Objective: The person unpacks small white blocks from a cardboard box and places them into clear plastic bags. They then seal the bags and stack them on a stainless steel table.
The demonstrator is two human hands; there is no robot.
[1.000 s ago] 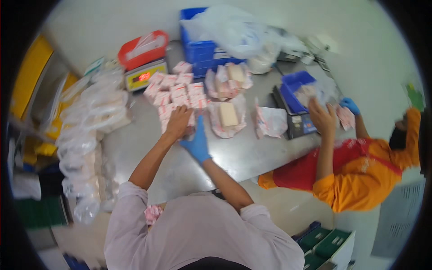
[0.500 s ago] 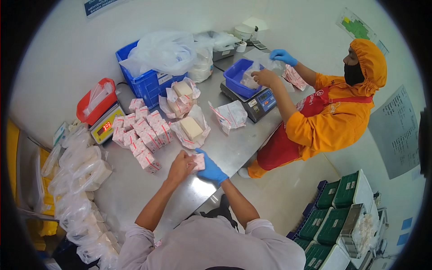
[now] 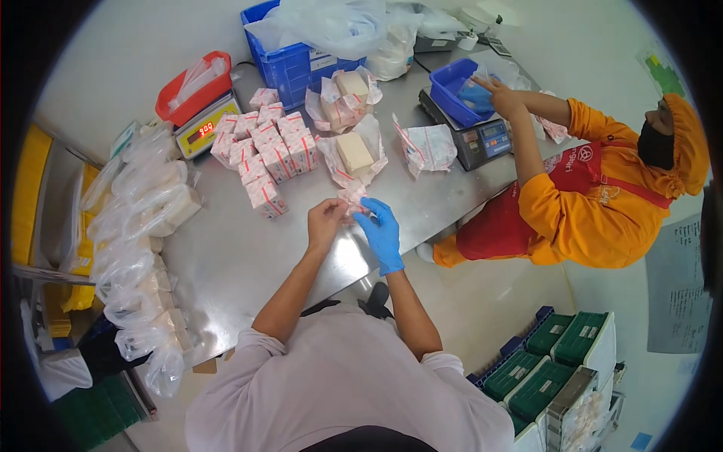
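Both of my hands pinch a white paper wrapper with red print (image 3: 352, 199) above the steel table. My bare left hand (image 3: 325, 224) holds its left side with closed fingers. My right hand (image 3: 382, 233), in a blue glove, grips the other side between thumb and fingers. Whether a block is inside the paper is hidden. Just beyond them a pale block (image 3: 354, 154) lies on opened paper, with a second stack of pale blocks (image 3: 351, 87) in paper behind it. Several small wrapped blocks (image 3: 276, 156) are grouped to the left.
A yellow scale (image 3: 207, 129) carries a red tray (image 3: 197, 89). Behind stands a blue crate (image 3: 294, 73) under clear plastic bags. Bagged blocks (image 3: 143, 248) line the table's left edge. At right, a co-worker in orange (image 3: 595, 203) handles a blue basin (image 3: 452, 84) on a scale (image 3: 486, 143).
The view has shifted, so the table sits lower and further right. My fingers have moved onto the paper's upper part. The co-worker's hands have come together over the blue basin.
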